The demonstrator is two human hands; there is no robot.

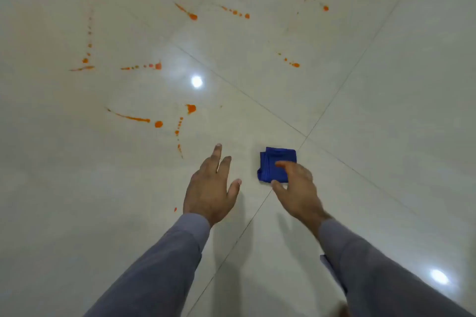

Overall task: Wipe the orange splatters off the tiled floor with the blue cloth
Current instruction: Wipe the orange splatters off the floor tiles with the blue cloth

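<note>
A folded blue cloth (274, 163) lies on the glossy pale tiled floor (386, 110), close to where the grout lines cross. My right hand (296, 185) hovers over its near right corner with the fingers spread; whether it touches the cloth I cannot tell. My left hand (213, 185) is stretched out flat to the left of the cloth and holds nothing. Orange splatters (158, 124) streak the floor ahead and to the left, with more orange streaks (193, 17) farther off. One small orange spot (175, 209) sits by my left wrist.
Ceiling lights reflect as bright spots (196, 81) on the shiny tiles. Grout lines (257, 100) run diagonally across the floor. Both my arms wear grey sleeves (164, 265).
</note>
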